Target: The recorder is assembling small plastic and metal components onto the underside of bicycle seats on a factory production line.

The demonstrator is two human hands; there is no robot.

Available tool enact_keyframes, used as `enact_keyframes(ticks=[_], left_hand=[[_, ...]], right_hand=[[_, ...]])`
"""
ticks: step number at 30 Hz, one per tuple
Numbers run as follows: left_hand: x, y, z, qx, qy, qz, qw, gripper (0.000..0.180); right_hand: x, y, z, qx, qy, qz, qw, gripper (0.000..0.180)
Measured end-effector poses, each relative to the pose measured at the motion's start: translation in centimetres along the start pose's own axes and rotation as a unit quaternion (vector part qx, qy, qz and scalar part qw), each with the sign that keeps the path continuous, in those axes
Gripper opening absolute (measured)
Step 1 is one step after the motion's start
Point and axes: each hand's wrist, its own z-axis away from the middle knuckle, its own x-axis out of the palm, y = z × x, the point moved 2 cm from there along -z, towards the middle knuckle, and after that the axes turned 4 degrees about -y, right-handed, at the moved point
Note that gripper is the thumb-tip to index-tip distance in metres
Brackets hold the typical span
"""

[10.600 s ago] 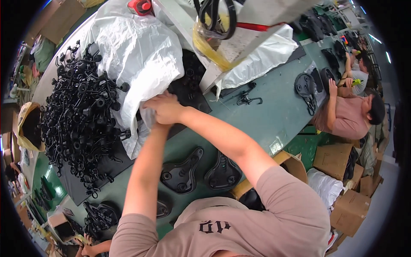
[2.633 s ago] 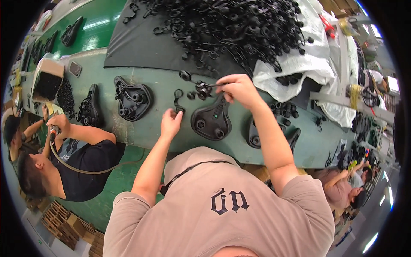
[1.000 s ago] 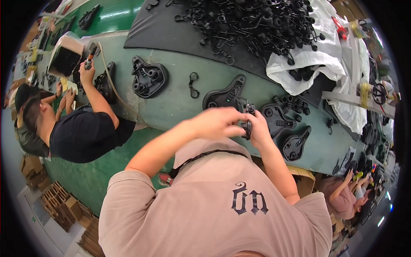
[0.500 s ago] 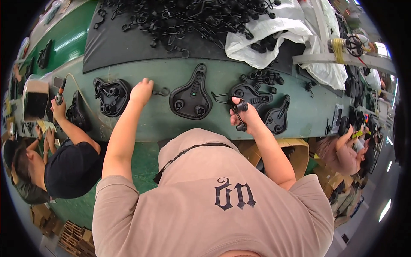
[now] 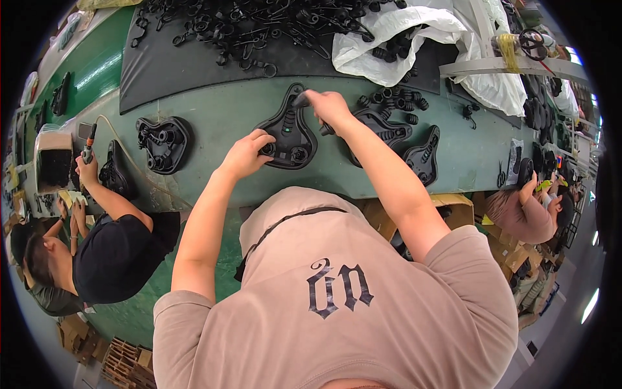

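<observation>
The moulded plastic saddle base [image 5: 287,135] at upper centre is black, on a pale green bench [image 5: 214,110]. A dark grey mat [image 5: 155,71] carries black parts; the crumpled plastic bag [image 5: 395,32] at upper right is white.

Hidden and cut-off parts at the bench

The right hand [image 5: 329,107] covers the narrow tip of the black saddle base [image 5: 287,133]; the heap of black metal parts [image 5: 259,26] is cut off by the top edge, its pieces too small to distinguish.
</observation>
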Motion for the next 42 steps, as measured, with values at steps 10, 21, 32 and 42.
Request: enact_keyframes(ticks=[10,21,32,42], left_hand=[[1.6,0.1,-0.2,-0.056,0.027,0.081,0.995,0.058],[4.9,0.6,-6.6,-0.154,0.264,-0.092,0.948,0.047],[3.2,-5.1,-4.9,-0.305,0.074,0.296,0.902,0.074],[2.1,-6.6,3.6,-0.424,0.212,0.317,0.821,0.047]], right_hand=[[8.1,2.7,1.6,-0.187,0.146,0.315,0.919,0.077],[8.9,6.5,0.8,-0.258,0.211,0.256,0.907,0.087],[1.0,7.5,3.6,-0.361,0.255,0.211,0.872,0.060],[-11.8,25.2,7.9,0.161,0.117,-0.028,0.980,0.067]])
